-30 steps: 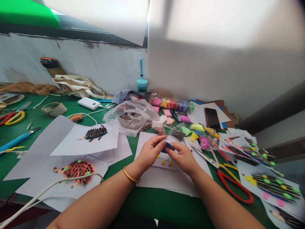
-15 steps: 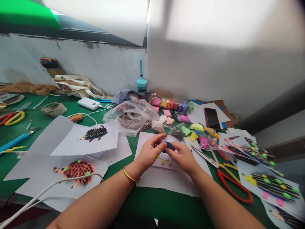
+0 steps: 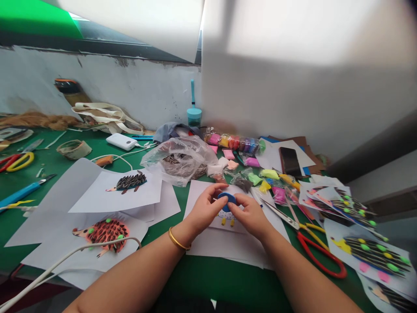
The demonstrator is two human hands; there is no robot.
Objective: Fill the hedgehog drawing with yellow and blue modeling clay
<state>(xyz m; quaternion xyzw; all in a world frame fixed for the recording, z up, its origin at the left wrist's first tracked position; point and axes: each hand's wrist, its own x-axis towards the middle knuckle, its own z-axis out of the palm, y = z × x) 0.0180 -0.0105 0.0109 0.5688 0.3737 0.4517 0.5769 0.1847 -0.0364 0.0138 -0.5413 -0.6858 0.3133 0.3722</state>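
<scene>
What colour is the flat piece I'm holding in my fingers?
The flat piece is blue; it shows best in the head view.

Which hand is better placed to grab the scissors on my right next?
Probably your right hand: the scissors lie nearer it than your left hand, though both hold the blue disc.

a scuffed white wall (image 3: 156,89) faces me at far left, under a dark-edged glass window (image 3: 94,32); soft light (image 3: 286,30) brightens a smooth pale panel (image 3: 280,95) far right, behind a flat green tabletop (image 3: 211,278).
</scene>
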